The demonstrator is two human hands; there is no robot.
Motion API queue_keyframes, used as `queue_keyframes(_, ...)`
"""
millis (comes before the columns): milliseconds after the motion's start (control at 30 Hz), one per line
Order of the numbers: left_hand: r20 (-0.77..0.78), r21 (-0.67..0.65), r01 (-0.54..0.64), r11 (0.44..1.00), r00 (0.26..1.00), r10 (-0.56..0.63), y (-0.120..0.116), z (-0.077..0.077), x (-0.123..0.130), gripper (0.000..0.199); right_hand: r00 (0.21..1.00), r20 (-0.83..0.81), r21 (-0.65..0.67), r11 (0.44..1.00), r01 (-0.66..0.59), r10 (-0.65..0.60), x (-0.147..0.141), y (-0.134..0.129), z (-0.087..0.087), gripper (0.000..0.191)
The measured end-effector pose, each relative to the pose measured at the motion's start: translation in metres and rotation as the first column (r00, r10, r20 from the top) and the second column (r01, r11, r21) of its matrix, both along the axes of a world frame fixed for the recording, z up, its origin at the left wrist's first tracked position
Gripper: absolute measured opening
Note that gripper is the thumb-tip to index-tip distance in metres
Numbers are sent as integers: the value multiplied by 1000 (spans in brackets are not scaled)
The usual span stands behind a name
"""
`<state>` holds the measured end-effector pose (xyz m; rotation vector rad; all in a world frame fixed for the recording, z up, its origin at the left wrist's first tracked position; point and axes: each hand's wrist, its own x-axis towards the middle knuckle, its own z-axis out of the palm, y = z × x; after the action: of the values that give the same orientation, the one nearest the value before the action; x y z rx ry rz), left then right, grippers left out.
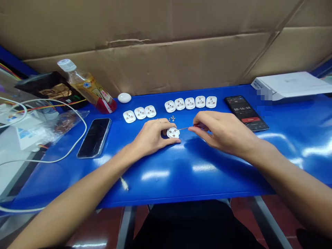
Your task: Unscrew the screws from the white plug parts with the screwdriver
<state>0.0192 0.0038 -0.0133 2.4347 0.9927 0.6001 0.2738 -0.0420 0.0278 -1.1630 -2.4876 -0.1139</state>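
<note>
Between the thumb and fingers of my left hand [153, 135] is a small round white plastic plug part [173, 132] with metal terminals, held at the table surface. My right hand [218, 129] grips a screwdriver [184, 128] by its handle, mostly hidden in the fingers. The thin shaft points left, and its tip meets the plug part near a terminal. Just beyond lies a small pile of brass-coloured screws [172, 118]. Behind my hands stand two rows of white square plug parts, one of three on the left [140, 112] and a longer one [190, 103] on the right.
A dark phone [94, 137] lies left; another phone [245, 112] with a running timer lies right. A bottle [88, 86], a white oval object [124, 98], and a white box [293, 84] stand along the back. White cables [77, 138] cross the left side.
</note>
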Motion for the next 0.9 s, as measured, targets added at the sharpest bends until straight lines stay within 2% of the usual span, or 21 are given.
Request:
queue_keyframes(100,-4,-4,4,1000,1000,-4,0,0,0,41,996,-19,-56,994,-93,93,0,0,4,10)
queue_keyframes(267,4,-30,4,1000,1000,-4,-1,0,0,40,992,-112,13,999,-49,50,1,2,-2,16)
queue_keyframes(367,-1,-39,10,999,1000,-10,-1,-1,0,41,980,-168,36,994,-102,107,1,3,-6,13)
queue_keyframes(500,4,-39,14,999,1000,-14,0,-1,-1,41,957,-235,5,984,-176,172,0,1,-5,20)
queue_keyframes(600,6,-41,19,999,1000,-18,-1,-1,-1,42,974,-195,-26,992,-124,116,0,-1,-3,23)
queue_keyframes(733,18,-43,22,999,1000,-21,-1,0,-1,42,992,-128,41,999,-2,7,2,0,-5,21)
queue_keyframes(833,11,-40,20,999,1000,-20,-1,0,-1,40,986,-155,22,998,-52,54,3,2,-6,16)
queue_keyframes(900,9,-40,18,999,1000,-18,-1,0,-1,41,977,-190,2,995,-100,99,3,2,-5,20)
